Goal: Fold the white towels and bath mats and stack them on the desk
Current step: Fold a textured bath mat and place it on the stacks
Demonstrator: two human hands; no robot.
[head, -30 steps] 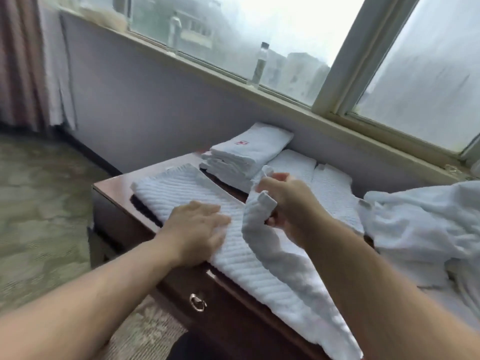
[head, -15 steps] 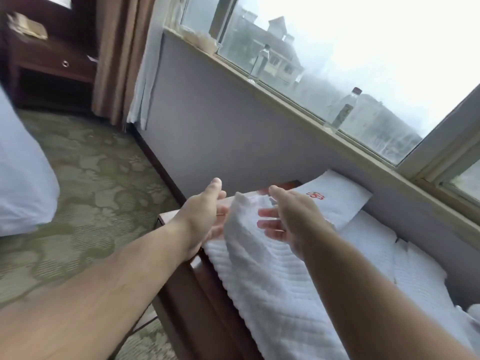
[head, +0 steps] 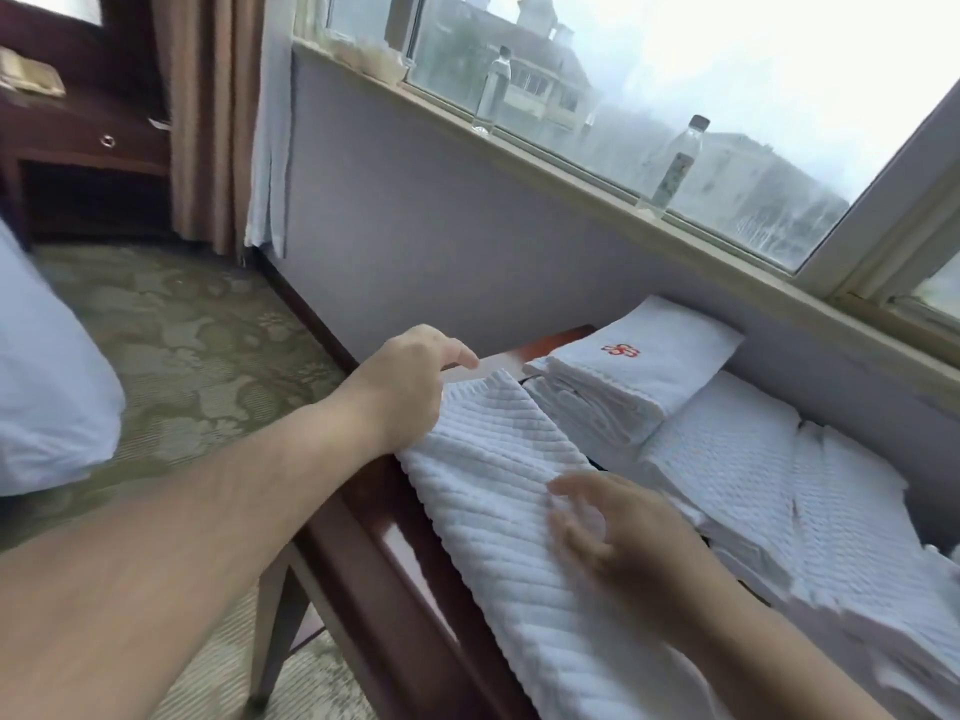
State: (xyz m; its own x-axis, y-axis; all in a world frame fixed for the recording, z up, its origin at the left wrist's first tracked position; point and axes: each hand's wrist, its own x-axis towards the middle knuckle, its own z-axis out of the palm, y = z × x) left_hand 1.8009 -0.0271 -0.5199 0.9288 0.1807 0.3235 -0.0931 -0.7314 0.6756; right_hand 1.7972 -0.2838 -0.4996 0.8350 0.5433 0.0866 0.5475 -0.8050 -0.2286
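Centrally, one white ribbed bath mat [head: 498, 491] lies lengthwise along the near edge of the dark wooden desk [head: 550, 343], with its diagonal ribs facing up and its far corner close to the desk's left end.

- Left hand [head: 410, 387]: knuckles up at the mat's left edge near the far corner. One finger points forward over the bare wood and the others bend down out of sight. I cannot tell whether they grip the cloth.
- Right hand [head: 618, 532]: blurred, over the middle of the mat. Its fingers [head: 571, 485] are spread and loosely curved and close on nothing; whether they touch the mat is unclear.
- Stack of folded white towels [head: 639, 376]: at the back of the desk against the wall, just beyond the mat's far corner. The top one bears a red emblem.
- Folded bath mats [head: 737, 459]: laid flat to the right of the stack, side by side along the wall.
- Two clear water bottles [head: 675, 163]: upright on the windowsill, well apart.
- Brown curtain [head: 208, 122]: at the window's left end.
- Patterned green carpet [head: 182, 330]: on the floor to the left.
- White bedding [head: 41, 397]: at the left edge.
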